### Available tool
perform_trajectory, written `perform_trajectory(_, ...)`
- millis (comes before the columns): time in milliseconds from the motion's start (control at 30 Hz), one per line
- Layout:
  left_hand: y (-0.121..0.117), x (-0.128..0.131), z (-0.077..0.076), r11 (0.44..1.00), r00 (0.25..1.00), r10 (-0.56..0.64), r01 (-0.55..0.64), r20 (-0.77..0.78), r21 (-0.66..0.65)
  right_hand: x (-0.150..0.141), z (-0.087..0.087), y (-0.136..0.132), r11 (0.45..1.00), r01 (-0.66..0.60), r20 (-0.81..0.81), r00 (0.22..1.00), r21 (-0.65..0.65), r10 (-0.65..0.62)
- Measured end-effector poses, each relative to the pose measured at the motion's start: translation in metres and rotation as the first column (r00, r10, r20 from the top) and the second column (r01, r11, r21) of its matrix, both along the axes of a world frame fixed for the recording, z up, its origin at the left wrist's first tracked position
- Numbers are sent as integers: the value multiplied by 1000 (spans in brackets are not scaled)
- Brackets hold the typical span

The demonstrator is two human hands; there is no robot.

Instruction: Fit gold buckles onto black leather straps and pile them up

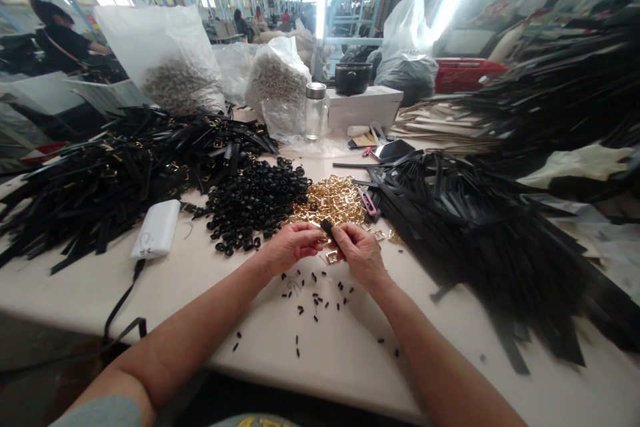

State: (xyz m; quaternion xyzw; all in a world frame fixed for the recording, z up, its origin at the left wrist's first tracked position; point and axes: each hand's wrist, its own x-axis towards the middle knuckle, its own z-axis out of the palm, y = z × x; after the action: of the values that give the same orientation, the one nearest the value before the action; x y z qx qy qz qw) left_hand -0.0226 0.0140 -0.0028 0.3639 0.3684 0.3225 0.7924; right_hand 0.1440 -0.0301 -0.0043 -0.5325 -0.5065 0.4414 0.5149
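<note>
My left hand (296,245) and my right hand (359,252) meet at the middle of the table, fingers closed. Between the right thumb and fingers is a short black strap (327,225), its end pointing up and left. At the left fingertips sits a gold buckle (324,235), partly hidden by the fingers. Just beyond them lies a heap of gold buckles (337,193), with a loose buckle (331,257) below the hands. A pile of small black loops (255,200) lies to the left. Pink-handled thread snips (368,201) rest right of the buckles.
Black straps with buckles (150,153) are heaped at left, plain black straps (460,220) at right. A white power bank (157,228) with a cable lies at left. Behind stand a glass bottle (315,113), a white box (365,107) and filled plastic bags (280,77). Black bits (316,298) dot the front.
</note>
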Motion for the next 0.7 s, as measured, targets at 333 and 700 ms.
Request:
perform_trajectory(333,-3,4,3,992,994,80,-72,-78,103,-5,8,-7,993,35,-144,989,116,-18)
perform_trajectory(700,-2,4,-5,993,993,99,-103,63,53,-8,1,-8,989,-143,-59,988,29,144)
